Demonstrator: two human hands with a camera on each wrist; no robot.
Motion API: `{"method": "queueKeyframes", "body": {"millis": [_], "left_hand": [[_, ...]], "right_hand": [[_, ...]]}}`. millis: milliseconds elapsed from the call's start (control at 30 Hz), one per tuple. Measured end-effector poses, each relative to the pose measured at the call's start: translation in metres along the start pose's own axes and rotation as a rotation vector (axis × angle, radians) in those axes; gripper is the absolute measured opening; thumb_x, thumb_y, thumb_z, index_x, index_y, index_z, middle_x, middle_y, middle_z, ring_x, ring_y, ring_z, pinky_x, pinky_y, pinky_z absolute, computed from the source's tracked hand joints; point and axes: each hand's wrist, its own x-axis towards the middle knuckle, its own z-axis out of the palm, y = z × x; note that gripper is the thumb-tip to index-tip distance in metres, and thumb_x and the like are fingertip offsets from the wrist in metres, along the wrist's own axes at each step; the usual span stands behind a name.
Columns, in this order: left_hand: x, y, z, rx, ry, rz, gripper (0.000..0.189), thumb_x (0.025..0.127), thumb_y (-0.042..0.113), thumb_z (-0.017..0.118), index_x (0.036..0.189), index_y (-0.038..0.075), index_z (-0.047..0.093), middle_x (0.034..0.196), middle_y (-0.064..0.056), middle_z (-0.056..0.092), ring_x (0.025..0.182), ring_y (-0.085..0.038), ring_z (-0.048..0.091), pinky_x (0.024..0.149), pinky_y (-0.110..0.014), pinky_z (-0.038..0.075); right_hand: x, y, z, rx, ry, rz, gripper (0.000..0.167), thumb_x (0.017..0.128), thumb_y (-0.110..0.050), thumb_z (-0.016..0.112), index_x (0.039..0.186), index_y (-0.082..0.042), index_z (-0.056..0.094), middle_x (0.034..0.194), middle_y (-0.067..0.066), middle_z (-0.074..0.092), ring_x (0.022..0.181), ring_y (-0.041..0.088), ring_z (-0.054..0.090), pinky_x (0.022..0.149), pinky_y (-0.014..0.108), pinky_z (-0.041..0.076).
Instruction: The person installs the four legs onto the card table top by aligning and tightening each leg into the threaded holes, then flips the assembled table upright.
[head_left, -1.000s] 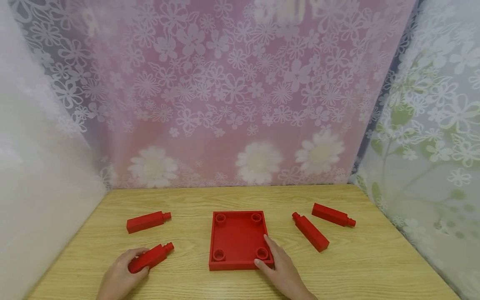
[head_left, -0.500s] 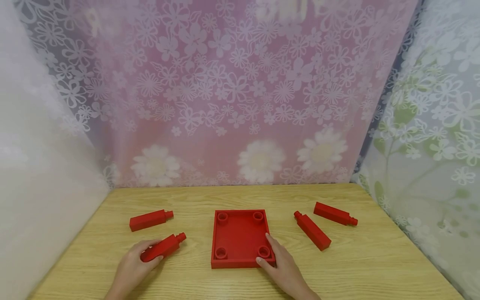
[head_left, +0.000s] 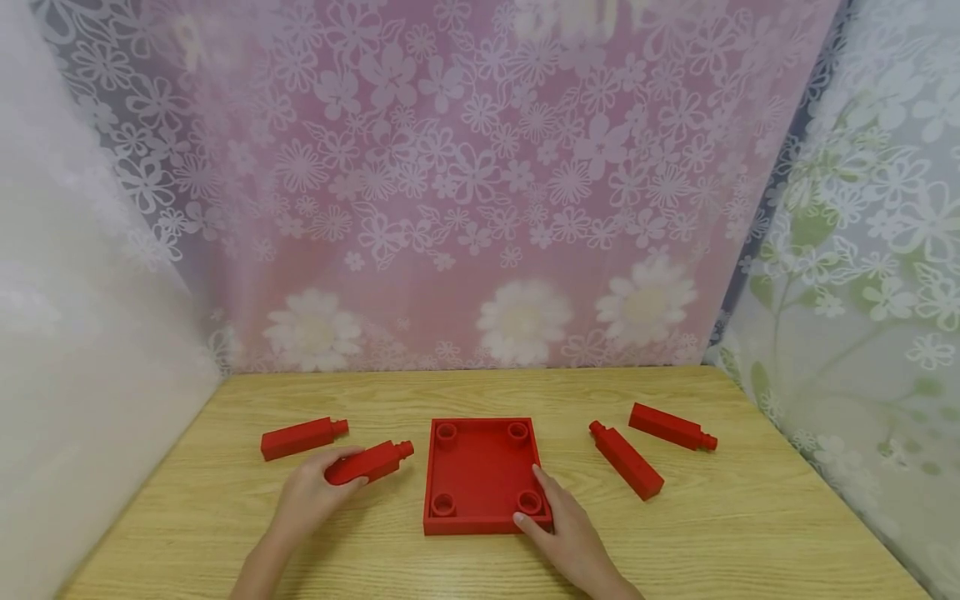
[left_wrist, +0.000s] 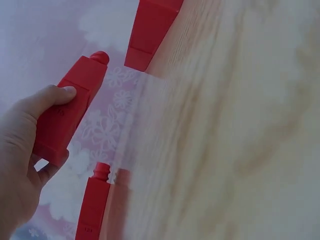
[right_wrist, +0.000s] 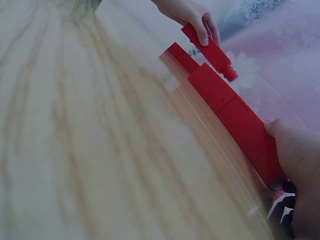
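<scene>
Raised above the table, a red square-sided table leg (head_left: 373, 462) is gripped by my left hand (head_left: 303, 500), thumb on one side, its threaded end pointing right. In the left wrist view the thumb lies across the table leg (left_wrist: 70, 107). My right hand (head_left: 570, 533) holds the near right corner of a red square tabletop (head_left: 483, 471), which lies with its rim and round corner sockets facing up. The held leg is just left of the tabletop, apart from it. In the right wrist view my right thumb touches the tabletop's edge (right_wrist: 235, 117).
Another red leg (head_left: 300, 438) lies at the left behind my left hand. Two more lie at the right, one slanted (head_left: 628, 462) and one farther back (head_left: 670, 426). Floral curtains (head_left: 465, 208) rise behind the wooden table (head_left: 375, 567) and along its sides.
My left hand has lifted the table leg off the table and carried it right and away from me, towards the tabletop. The right hand has stayed at the tabletop's corner.
</scene>
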Motion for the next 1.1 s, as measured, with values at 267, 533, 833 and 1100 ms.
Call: {"method": "queueKeyframes", "body": {"millis": [267, 533, 833, 1100], "left_hand": [[0.019, 0.012, 0.008, -0.045, -0.025, -0.019, 0.036, 0.072, 0.018, 0.079, 0.106, 0.017, 0.068, 0.099, -0.002, 0.065, 0.080, -0.017, 0.058, 0.065, -0.033, 0.048], [0.029, 0.018, 0.014, -0.051, -0.040, -0.013, 0.037, 0.072, 0.023, 0.079, 0.108, 0.018, 0.068, 0.106, -0.002, 0.064, 0.086, -0.017, 0.059, 0.065, -0.032, 0.047], [0.034, 0.021, 0.020, -0.158, -0.029, 0.054, 0.038, 0.077, 0.020, 0.076, 0.111, 0.007, 0.065, 0.109, -0.005, 0.061, 0.103, -0.025, 0.055, 0.084, -0.044, 0.045], [0.040, 0.023, 0.024, -0.171, 0.009, 0.081, 0.041, 0.078, 0.031, 0.073, 0.110, 0.006, 0.063, 0.109, -0.004, 0.059, 0.105, -0.025, 0.054, 0.086, -0.045, 0.045]], "right_hand": [[0.000, 0.002, 0.001, 0.002, 0.005, 0.003, 0.081, 0.081, -0.058, 0.057, 0.143, -0.012, 0.033, 0.139, 0.013, 0.039, 0.124, 0.036, 0.036, 0.091, 0.056, 0.036], [0.001, 0.003, 0.002, 0.009, -0.003, 0.013, 0.081, 0.081, -0.058, 0.057, 0.144, -0.012, 0.032, 0.139, 0.012, 0.038, 0.124, 0.035, 0.036, 0.092, 0.056, 0.036], [0.000, 0.001, -0.001, 0.011, -0.005, 0.019, 0.081, 0.082, -0.057, 0.057, 0.144, -0.012, 0.032, 0.139, 0.013, 0.038, 0.124, 0.035, 0.035, 0.092, 0.057, 0.035], [-0.001, -0.002, -0.001, 0.007, -0.007, 0.009, 0.080, 0.082, -0.057, 0.057, 0.143, -0.012, 0.032, 0.139, 0.014, 0.038, 0.124, 0.036, 0.036, 0.091, 0.057, 0.036]]}}
